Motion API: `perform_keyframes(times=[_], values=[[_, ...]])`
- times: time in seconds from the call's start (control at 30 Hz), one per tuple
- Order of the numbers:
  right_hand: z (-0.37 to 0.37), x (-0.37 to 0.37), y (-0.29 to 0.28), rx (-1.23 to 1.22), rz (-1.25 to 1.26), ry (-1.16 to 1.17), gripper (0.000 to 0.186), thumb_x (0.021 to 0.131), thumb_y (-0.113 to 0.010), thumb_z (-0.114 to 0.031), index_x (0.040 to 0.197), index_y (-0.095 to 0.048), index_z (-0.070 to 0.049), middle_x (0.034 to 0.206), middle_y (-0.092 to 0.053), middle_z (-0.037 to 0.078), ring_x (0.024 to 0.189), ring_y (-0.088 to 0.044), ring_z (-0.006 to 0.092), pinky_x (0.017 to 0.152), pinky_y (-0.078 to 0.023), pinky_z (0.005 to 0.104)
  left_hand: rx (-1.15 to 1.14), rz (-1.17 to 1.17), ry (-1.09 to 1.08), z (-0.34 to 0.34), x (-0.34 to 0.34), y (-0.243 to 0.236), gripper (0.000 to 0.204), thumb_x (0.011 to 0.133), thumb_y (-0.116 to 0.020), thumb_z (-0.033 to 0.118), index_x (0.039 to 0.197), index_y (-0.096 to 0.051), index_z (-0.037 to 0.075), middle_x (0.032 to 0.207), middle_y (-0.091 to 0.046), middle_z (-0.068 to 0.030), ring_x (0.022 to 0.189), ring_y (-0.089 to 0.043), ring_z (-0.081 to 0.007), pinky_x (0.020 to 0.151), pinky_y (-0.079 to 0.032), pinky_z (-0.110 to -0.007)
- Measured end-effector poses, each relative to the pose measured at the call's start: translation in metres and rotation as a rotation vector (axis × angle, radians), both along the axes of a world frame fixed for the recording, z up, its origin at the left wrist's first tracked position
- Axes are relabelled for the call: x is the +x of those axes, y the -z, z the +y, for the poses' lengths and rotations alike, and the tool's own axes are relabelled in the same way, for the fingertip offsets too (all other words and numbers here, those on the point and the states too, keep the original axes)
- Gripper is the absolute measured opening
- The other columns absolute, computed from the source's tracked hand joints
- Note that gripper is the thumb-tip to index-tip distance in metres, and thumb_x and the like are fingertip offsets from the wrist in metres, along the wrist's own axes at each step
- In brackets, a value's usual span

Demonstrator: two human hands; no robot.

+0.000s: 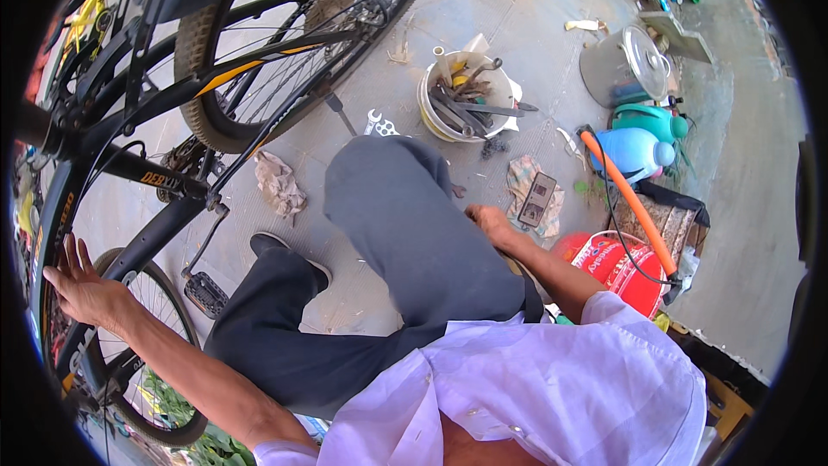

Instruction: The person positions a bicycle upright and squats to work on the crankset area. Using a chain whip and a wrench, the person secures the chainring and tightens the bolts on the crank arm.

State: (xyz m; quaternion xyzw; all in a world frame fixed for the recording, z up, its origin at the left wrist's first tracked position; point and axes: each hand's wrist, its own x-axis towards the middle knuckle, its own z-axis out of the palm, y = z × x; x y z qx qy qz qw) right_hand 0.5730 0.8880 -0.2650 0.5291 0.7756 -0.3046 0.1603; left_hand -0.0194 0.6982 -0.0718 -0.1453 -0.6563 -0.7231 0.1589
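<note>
The bicycle (159,236) is occupying the person's left side and is probably handling as a long, stiff, fairly heavy load. Its upper tyre (191,65) is showing coarse tread, likely giving good grip. The dark main tube (129,261) is offering the soundest hold, though its smooth finish is possibly slippery. The left hand (90,295) is reaching to the bicycle's front end, fingers spreading, not wrapping; contact is appearing likely. The right hand (492,224) is lying beside the right thigh (453,267), fingers loosely curling; whether it is holding anything cannot be told.
</note>
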Motion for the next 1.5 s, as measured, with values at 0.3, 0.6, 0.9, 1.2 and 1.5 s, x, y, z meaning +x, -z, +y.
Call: perform_keyframes(times=[0.3, 0.6, 0.9, 1.2, 1.5], values=[[-0.009, 0.0, -0.003, -0.036, 0.034, 0.001, 0.03, 0.09, -0.06, -0.029, 0.102, -0.066, -0.002, 0.088, -0.067, 0.026, 0.087, -0.064, 0.0451, 0.077, -0.05, 0.0509, 0.159, -0.095, 0.189, 0.023, 0.006, 0.005, 0.048, 0.099, -0.056, 0.031, 0.122, -0.052, -0.011, 0.123, -0.055, -0.0318, 0.118, -0.057, -0.0436, 0.102, -0.048, -0.057], [-0.003, -0.006, 0.005, -0.11, -0.043, -0.028, 0.031, 0.089, -0.06, -0.03, 0.101, -0.066, -0.002, 0.091, -0.067, 0.026, 0.091, -0.064, 0.0436, 0.08, -0.05, 0.0499, 0.773, -0.368, 0.745, 0.012, -0.045, 0.004, 0.073, 0.073, -0.077, 0.004, 0.138, -0.044, -0.004, 0.144, -0.043, -0.0265, 0.139, -0.035, -0.0415, 0.118, -0.022, -0.062], [0.012, -0.037, 0.008, -0.149, -0.046, 0.005, 0.031, 0.088, -0.059, -0.029, 0.104, -0.067, -0.002, 0.094, -0.069, 0.024, 0.096, -0.065, 0.0409, 0.084, -0.05, 0.0471, 0.689, -0.386, 0.663, 0.022, -0.033, -0.005, 0.049, 0.083, -0.072, 0.014, 0.125, -0.056, -0.007, 0.128, -0.06, -0.0243, 0.124, -0.055, -0.0374, 0.113, -0.036, -0.055], [0.008, -0.067, -0.072, -0.033, 0.246, 0.035, 0.034, 0.086, -0.063, -0.027, 0.11, -0.065, -0.002, 0.097, -0.068, 0.025, 0.093, -0.066, 0.0402, 0.079, -0.051, 0.0431, 0.67, -0.308, 0.558, 0.033, 0.004, -0.011, 0.041, 0.091, -0.067, 0.02, 0.127, -0.057, 0.004, 0.13, -0.06, -0.019, 0.125, -0.054, -0.0319, 0.113, -0.034, -0.056], [0.136, -0.084, -0.086, 0.332, 0.221, -0.048, 0.028, 0.093, -0.063, -0.022, 0.104, -0.067, 0.003, 0.085, -0.071, 0.013, 0.076, -0.061, 0.0159, 0.072, -0.05, 0.0334, 0.763, -0.293, 1.16, 0.005, -0.004, 0.006, 0.031, 0.095, -0.056, 0.022, 0.119, -0.062, 0.003, 0.118, -0.066, -0.0136, 0.113, -0.06, -0.0305, 0.102, -0.045, -0.051]])
